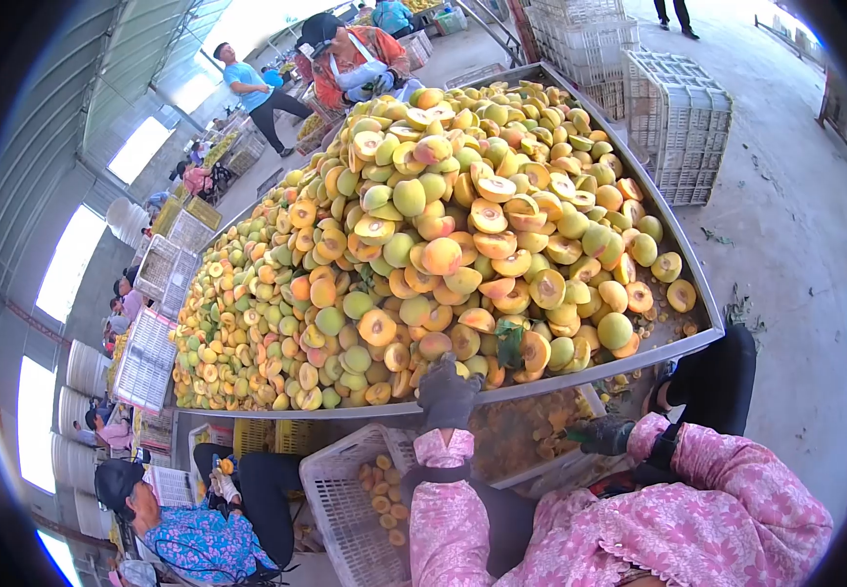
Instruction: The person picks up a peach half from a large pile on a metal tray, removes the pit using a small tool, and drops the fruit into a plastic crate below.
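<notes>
A large heap of yellow-green peaches (409, 198), many cut in half with pits or reddish hollows showing, covers a metal-rimmed table (629, 364). My left hand (448, 396), in a dark glove, reaches over the near rim with its fingers apart against the lowest peaches. Lower right, my right hand (601, 433) wears a dark green glove and is curled closed beside the table edge; what it holds, if anything, is too small to make out. Under the rim between my hands lies a container of brownish peach scraps (521, 435). A white crate (330, 479) with several peach halves (384, 499) stands left of my left forearm.
A person in a blue patterned top (203, 538) sits at lower left. Another in an orange top (365, 64) works at the table's far side. Stacked crates (678, 127) stand right of the table on a concrete floor (795, 245). More crates (146, 357) line the left.
</notes>
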`<state>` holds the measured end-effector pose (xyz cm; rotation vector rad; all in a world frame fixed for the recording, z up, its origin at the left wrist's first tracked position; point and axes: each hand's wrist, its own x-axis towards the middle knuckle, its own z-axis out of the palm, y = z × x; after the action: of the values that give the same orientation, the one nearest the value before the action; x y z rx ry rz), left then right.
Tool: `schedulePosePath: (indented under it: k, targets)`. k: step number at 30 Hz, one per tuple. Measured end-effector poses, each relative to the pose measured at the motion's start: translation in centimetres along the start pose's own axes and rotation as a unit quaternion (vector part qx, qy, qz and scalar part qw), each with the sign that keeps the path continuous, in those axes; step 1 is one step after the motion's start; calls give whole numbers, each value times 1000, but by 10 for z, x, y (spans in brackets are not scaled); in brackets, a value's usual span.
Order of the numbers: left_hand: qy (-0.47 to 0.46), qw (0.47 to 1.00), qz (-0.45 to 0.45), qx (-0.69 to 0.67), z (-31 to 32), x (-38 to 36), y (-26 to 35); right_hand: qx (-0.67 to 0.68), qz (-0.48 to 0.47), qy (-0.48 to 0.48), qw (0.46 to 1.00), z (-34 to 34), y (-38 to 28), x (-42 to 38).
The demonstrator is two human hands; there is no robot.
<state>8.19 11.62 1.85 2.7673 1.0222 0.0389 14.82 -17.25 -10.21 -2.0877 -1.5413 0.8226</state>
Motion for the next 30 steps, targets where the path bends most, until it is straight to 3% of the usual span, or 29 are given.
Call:
schedulePosePath:
  k: [1, 3, 4, 5, 6, 7, 8, 9, 10, 11, 12, 13, 15, 20, 22, 24, 25, 26, 27, 28, 30]
  targets:
    - [1, 1000, 3, -1, 1, 4, -3, -2, 2, 2, 1000, -2, 0, 1]
    - [1, 980, 23, -198, 0, 5, -22, 26, 57, 7, 998, -3, -1, 2]
    - [2, 980, 23, -196, -1, 1, -28, 27, 55, 9, 998, -10, -7, 3]
    - [-9, 923, 4, -384, 0, -5, -36, 5, 41, 25, 999, -22, -16, 1]
    - [-18, 831, -15, -556, 1, -13, -43, -16, 27, 40, 999, -29, -21, 1]
    - [-51, 631, -20, -774, -5, -31, -35, -13, 24, 40, 999, -29, -20, 1]
    - [-61, 528, -25, -847, -15, -44, -25, 176, 103, -55, 978, -30, -17, 2]
    - [-100, 473, -31, -875, -8, -49, -34, 352, 177, -150, 907, -32, -15, 4]
    - [-137, 413, -38, -900, 0, -56, -42, 351, 176, -154, 907, -39, -21, 3]
    - [-135, 412, -40, -900, -11, -67, -28, 430, 141, -150, 879, -50, -36, 1]
    - [-119, 365, -50, -922, -21, -81, -10, 504, 104, -143, 845, -60, -49, 0]
    - [-102, 317, -59, -941, -27, -91, 5, 502, 104, -144, 846, -67, -59, -1]
    - [-103, 305, -68, -944, -20, -99, 14, 544, 3, -77, 835, -75, -77, -2]
    - [-79, 318, -83, -941, -22, -115, 41, 477, -72, 62, 874, -71, -99, -3]
    - [-69, 323, -90, -940, -19, -119, 48, 212, -100, 108, 966, -78, -109, -4]
    - [-72, 346, -86, -932, -19, -126, 52, 185, -82, 56, 978, -77, -110, 0]
    - [-71, 346, -86, -932, -20, -129, 57, 186, -129, 114, 967, -76, -113, 1]
    - [-48, 426, -83, -900, -22, -133, 61, 185, -176, 172, 951, -75, -114, 1]
    - [-25, 503, -79, -860, -23, -134, 64, 185, -176, 171, 951, -75, -115, 1]
    - [-24, 503, -79, -860, -23, -134, 64, 182, -159, 153, 958, -77, -116, 0]
    - [-33, 436, -104, -893, -23, -135, 64, 178, -141, 135, 964, -76, -115, 0]
